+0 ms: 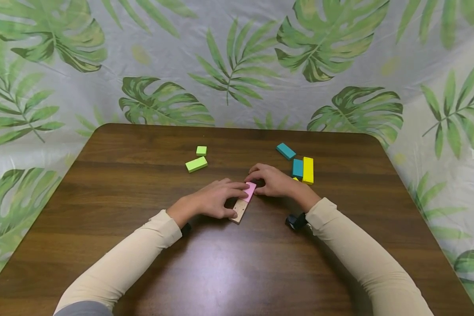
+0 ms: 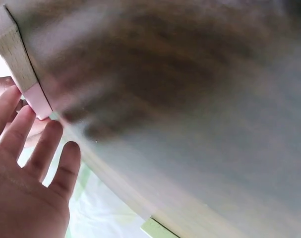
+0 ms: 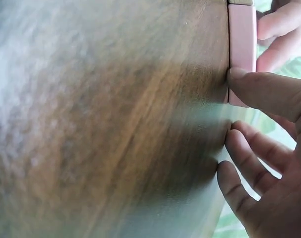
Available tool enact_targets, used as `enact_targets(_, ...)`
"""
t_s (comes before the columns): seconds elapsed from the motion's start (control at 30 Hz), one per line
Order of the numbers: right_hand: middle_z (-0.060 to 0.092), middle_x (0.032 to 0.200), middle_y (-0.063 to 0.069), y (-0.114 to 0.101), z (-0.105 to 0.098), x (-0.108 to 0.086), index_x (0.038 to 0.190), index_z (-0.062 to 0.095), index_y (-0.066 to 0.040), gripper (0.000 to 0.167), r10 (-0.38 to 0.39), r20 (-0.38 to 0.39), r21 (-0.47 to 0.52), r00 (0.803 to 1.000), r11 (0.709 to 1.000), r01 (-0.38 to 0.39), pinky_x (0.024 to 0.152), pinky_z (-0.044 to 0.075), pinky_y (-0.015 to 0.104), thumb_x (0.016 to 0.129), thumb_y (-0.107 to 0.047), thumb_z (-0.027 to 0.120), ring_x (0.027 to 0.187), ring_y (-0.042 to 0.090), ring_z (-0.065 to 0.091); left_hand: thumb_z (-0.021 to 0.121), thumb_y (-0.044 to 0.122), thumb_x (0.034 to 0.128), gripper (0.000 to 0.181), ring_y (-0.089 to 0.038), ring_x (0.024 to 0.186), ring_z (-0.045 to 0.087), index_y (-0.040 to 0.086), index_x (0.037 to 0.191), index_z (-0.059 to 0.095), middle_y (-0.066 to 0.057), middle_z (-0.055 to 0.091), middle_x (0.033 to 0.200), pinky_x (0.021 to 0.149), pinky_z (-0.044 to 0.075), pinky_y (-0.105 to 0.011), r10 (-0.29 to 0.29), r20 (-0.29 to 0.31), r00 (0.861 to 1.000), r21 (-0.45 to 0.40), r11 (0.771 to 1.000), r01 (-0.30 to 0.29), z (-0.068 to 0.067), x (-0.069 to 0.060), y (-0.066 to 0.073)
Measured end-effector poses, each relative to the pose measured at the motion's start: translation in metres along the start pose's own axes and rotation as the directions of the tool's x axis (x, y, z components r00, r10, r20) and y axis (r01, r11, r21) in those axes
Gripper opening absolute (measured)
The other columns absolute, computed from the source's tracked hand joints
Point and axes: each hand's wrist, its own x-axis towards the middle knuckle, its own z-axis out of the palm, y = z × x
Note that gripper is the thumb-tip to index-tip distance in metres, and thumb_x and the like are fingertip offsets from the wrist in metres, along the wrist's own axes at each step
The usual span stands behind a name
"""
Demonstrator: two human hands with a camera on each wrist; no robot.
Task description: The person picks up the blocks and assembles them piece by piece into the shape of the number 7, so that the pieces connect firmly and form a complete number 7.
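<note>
A pink block (image 1: 250, 191) lies end to end with a plain wooden block (image 1: 241, 210) on the table, forming one slanted row. My left hand (image 1: 217, 198) rests over the row from the left, fingertips touching the pink block and thumb at the wooden block's near end. Its fingers (image 2: 41, 151) look fairly straight in the left wrist view. With my right hand (image 1: 274, 182) I pinch the pink block, thumb on its right side and index finger at its far end. The right wrist view shows that thumb against the pink block (image 3: 243, 39), other fingers loosely bent.
Two light green blocks, one short (image 1: 201, 151) and one longer (image 1: 196, 164), lie at the back left of the brown table (image 1: 134, 193). Behind my right hand are two teal blocks (image 1: 286, 151), a yellow block (image 1: 308, 170) and a partly hidden yellow piece (image 1: 296, 178).
</note>
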Motion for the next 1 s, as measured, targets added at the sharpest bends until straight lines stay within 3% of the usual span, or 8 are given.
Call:
enact_targets(0.37, 0.059, 0.133, 0.014, -0.001, -0.002, -0.003, 0.126, 0.067, -0.011, 0.037, -0.014, 0.012, -0.009, 1.0, 1.0, 0.014, 0.109, 0.043, 0.052, 0.089, -0.015, 0.072, 0.123, 0.033, 0.055, 0.069, 0.025, 0.089, 0.056, -0.028, 0.146, 0.039, 0.011, 0.141, 0.056, -0.003, 0.038, 0.16, 0.119, 0.033, -0.048, 0.015, 0.0, 1.0, -0.013, 1.0, -0.015, 0.001, -0.001, -0.001)
enact_targets(0.73, 0.062, 0.13, 0.016, 0.007, -0.029, -0.033, 0.125, 0.067, -0.005, 0.037, -0.022, -0.025, -0.043, 0.999, 0.999, 0.021, 0.107, 0.043, 0.055, 0.089, -0.009, 0.071, 0.124, 0.036, 0.056, 0.069, 0.025, 0.0881, 0.055, -0.029, 0.143, 0.043, 0.012, 0.14, 0.057, -0.003, 0.04, 0.159, 0.117, 0.036, -0.047, 0.018, -0.005, 1.0, -0.015, 1.0, -0.018, 0.001, 0.0, 0.0)
enact_targets(1.0, 0.057, 0.138, 0.02, 0.03, -0.061, -0.052, 0.131, 0.062, -0.005, 0.04, 0.113, -0.056, -0.072, 0.992, 0.991, -0.116, 0.11, 0.037, 0.062, 0.092, -0.011, 0.068, 0.132, 0.042, 0.048, 0.069, 0.023, 0.0872, 0.054, -0.03, 0.141, 0.045, 0.011, 0.139, 0.058, -0.004, 0.041, 0.158, 0.115, 0.037, -0.047, 0.025, -0.018, 1.0, -0.008, 1.0, -0.025, 0.001, 0.0, 0.0)
